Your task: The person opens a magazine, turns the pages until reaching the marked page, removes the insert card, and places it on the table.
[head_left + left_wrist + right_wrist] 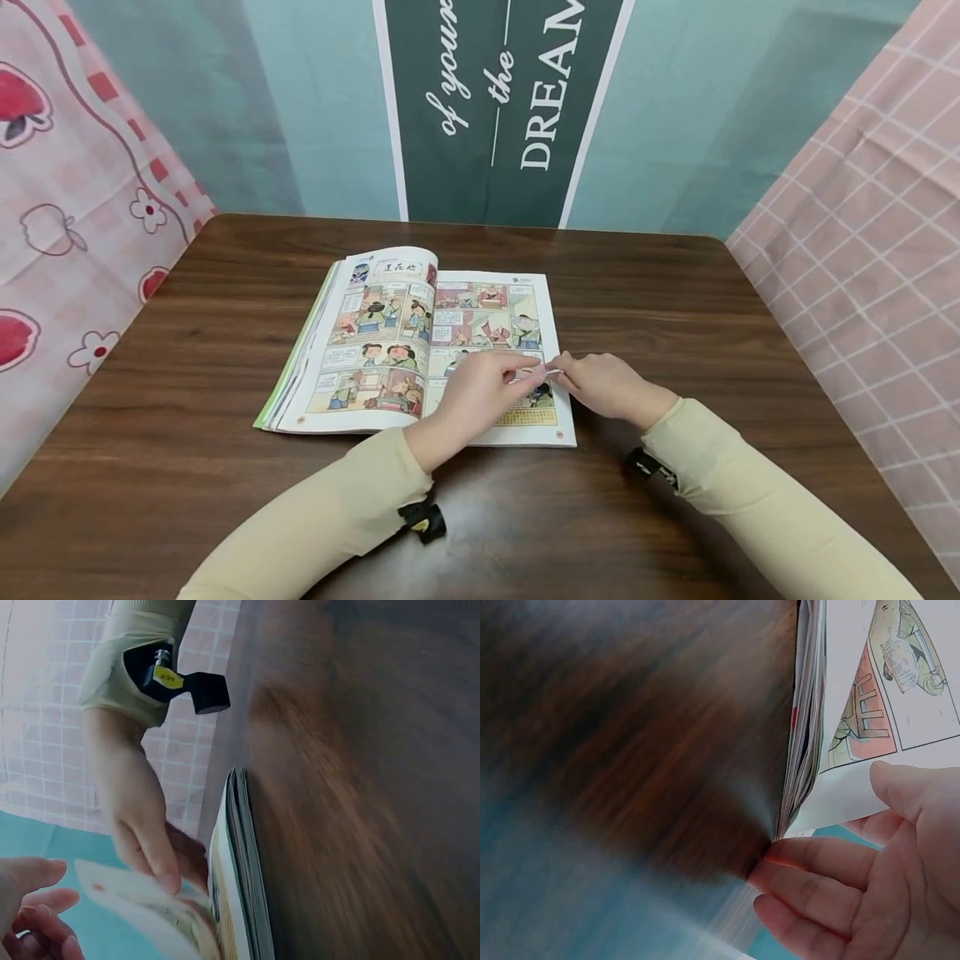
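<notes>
An open comic magazine lies on the table, its left page bowed up near the spine. At the right-hand page's outer edge, my right hand pinches the page. In the right wrist view, the thumb rests on the printed side and the fingers lie behind it. The left wrist view shows that page lifted and curved away from the stack. My left hand reaches over the right-hand page, fingertips close to the right hand. Its fingers are loosely bent, apart from the lifted page.
The magazine sits on a dark wooden table. Behind the table hangs a blue-green cloth with lettering. Patterned pink cloths flank it, one with fruit on the left, one with a grid on the right. Both wrists wear black straps.
</notes>
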{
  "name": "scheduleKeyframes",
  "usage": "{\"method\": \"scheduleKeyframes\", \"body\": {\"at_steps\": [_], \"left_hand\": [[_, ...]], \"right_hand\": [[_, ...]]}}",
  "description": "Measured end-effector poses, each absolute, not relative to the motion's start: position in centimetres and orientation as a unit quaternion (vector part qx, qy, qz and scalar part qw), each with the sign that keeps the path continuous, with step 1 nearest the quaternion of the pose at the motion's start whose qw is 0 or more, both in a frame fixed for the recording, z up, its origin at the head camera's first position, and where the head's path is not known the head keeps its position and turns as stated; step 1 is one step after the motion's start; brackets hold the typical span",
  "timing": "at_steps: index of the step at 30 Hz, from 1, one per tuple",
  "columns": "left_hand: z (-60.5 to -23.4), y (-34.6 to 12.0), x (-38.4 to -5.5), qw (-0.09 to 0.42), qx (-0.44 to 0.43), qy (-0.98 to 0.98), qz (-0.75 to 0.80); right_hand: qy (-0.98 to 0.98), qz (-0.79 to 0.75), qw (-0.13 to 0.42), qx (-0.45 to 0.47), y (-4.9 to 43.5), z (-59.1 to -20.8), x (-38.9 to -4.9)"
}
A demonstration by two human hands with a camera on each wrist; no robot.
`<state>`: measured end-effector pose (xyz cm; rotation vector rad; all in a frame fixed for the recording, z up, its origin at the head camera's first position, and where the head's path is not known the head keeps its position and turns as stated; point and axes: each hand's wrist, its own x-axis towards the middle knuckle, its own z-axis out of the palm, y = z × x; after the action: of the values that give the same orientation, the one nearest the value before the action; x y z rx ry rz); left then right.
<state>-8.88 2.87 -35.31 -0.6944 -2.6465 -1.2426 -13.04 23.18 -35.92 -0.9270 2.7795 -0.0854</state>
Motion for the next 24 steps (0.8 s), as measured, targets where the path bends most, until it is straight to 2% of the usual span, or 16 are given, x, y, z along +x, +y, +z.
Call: {"method": "scheduleKeyframes", "body": {"at_steps": [7,17,24], "left_hand": [[-35.2,4.3,-9.3,0.056,-0.237,-0.902,-0.357],[-34.7,4.2,-9.0,0.104,-0.217,-0.935,-0.262],[-33.8,2.5,-9.1,0.14,-0.216,-0.938,-0.234]], "right_hand": [[0.941,-0.027,0.082,-0.327,23.3,-36.0,-12.9],[0.949,-0.044,0.173,-0.261,23.4,-35.9,-13.2],[0.946,-0.061,0.176,-0.264,23.9,-36.0,-13.6]]}}
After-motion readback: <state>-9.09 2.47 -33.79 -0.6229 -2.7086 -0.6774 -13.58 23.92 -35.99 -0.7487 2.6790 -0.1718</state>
